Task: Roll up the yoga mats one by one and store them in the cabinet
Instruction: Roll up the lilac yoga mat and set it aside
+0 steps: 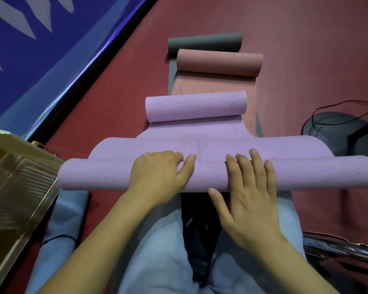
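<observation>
Two curled ends show that the purple yoga mat (200,145), lying on the red floor (306,60) before the knees, is soft, light and springy, so both palms press its near roll, left hand (157,177) loosely curled, right hand (249,187) spread flat.

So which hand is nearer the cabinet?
Left. The left hand rests on the purple roll toward the cabinet side; the right hand lies farther along.

Left hand (157,175) seemingly half-curled, right hand (251,187) flat with fingers spread, both palms down.
</observation>
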Demonstrator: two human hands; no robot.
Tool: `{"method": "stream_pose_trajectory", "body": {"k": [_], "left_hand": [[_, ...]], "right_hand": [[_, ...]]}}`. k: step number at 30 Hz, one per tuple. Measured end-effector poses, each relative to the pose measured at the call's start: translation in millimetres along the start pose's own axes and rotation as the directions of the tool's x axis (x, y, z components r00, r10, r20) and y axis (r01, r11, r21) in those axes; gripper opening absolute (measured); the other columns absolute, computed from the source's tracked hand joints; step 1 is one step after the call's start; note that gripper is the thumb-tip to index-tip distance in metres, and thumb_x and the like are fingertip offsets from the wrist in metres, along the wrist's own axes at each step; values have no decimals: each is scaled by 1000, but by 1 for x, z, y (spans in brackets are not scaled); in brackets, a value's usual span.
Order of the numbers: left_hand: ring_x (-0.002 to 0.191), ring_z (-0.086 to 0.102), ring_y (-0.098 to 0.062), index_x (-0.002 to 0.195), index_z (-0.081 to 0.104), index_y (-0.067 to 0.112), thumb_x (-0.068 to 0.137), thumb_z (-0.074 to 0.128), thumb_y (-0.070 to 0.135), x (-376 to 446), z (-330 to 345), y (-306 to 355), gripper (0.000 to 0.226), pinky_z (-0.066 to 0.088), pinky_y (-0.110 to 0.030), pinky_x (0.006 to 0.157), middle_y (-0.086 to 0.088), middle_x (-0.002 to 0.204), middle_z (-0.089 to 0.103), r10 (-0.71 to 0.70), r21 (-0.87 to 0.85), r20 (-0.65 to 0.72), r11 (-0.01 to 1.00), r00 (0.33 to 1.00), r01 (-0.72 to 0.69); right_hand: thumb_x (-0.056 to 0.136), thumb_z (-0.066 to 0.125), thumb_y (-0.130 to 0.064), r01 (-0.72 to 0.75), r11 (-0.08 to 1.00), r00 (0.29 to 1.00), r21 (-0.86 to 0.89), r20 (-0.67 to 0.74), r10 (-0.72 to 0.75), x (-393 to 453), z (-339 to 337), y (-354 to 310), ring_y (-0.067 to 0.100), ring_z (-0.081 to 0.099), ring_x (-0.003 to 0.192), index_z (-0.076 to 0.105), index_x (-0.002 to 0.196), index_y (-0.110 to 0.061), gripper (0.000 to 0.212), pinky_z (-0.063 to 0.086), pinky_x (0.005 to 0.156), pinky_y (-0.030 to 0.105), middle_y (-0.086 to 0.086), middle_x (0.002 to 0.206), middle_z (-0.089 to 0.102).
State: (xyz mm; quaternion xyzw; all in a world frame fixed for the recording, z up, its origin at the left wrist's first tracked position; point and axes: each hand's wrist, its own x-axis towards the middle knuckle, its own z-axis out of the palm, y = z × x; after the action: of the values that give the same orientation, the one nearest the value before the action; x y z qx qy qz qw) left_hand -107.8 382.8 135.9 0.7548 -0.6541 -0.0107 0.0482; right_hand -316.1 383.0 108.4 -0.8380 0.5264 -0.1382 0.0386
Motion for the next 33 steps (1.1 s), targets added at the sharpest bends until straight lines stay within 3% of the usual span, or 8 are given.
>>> {"method": "stream_pose_trajectory", "body": {"k": [4, 10, 15, 19, 21, 25, 29, 33], "left_hand": [[92, 52, -24, 89, 57, 23, 98, 30, 61, -2, 11, -2, 48, 33, -38, 76, 6, 90, 57, -31, -110, -139, 994, 990, 15], [73, 54, -21, 77, 50, 25, 93, 44, 67, -7, 6, -9, 45, 31, -36, 77, 14, 76, 51, 19, -175, -248, 983, 969, -64], [88, 67, -26, 105, 69, 11, 61, 64, 86, -14, -1, -17, 87, 44, -50, 106, -2, 93, 70, 152, 49, -52, 988, 987, -149], [79, 64, -29, 101, 65, 10, 29, 85, 78, 1, -1, -17, 100, 49, -39, 84, -4, 88, 66, 176, 205, 178, 956, 968, -212], [89, 64, -28, 110, 59, 14, 43, 86, 73, 10, -8, -12, 94, 44, -38, 85, -2, 98, 64, 133, 240, 243, 951, 961, -193], [95, 65, -28, 101, 44, 21, 73, 76, 39, 22, -13, -8, 46, 37, -36, 76, 1, 103, 63, 121, 273, 205, 946, 971, -175], [94, 64, -28, 97, 40, 24, 73, 63, 25, 26, -13, -7, 34, 31, -34, 69, 1, 105, 64, 91, 289, 194, 946, 977, -146], [101, 64, -29, 101, 42, 25, 74, 63, 24, 18, -15, -4, 34, 30, -34, 71, 0, 112, 64, 93, 256, 220, 955, 971, -149]], "right_hand": [[92, 44, -63, 5, 1000, 1000, -1, 19, -5, 12, -3, 2, 39, 40, 136, 52, 139, -7, 73, 16, 123, 52, 12, 136, 52], [72, 61, -64, 58, 998, 995, -28, 77, -55, 23, -12, 2, 38, 49, 118, 56, 128, -7, 80, 25, 117, 53, 10, 120, 55], [46, 79, -51, 96, 986, 987, -134, 141, -77, 48, -11, 8, 33, 52, 95, 57, 109, -13, 77, 35, 103, 46, 6, 101, 55], [21, 92, -42, 111, 976, 980, -186, 184, -76, 66, -5, 11, 31, 54, 78, 58, 93, -14, 85, 40, 79, 43, 5, 84, 56], [21, 94, -44, 123, 967, 969, -222, 239, -68, 75, -7, 10, 31, 56, 77, 58, 93, -16, 85, 40, 74, 41, 4, 83, 59], [64, 81, -34, 182, 956, 949, -229, 295, -110, 89, -19, 8, 29, 57, 101, 48, 109, -22, 57, 30, 78, 39, 1, 107, 60], [45, 76, -17, 146, 970, 965, -195, 244, -96, 85, -12, 15, 30, 54, 90, 52, 109, -21, 68, 36, 73, 39, 3, 102, 54], [29, 81, -25, 165, 965, 975, -205, 181, -129, 80, -4, 16, 30, 53, 78, 54, 98, -22, 74, 36, 65, 39, 2, 88, 54]]}}
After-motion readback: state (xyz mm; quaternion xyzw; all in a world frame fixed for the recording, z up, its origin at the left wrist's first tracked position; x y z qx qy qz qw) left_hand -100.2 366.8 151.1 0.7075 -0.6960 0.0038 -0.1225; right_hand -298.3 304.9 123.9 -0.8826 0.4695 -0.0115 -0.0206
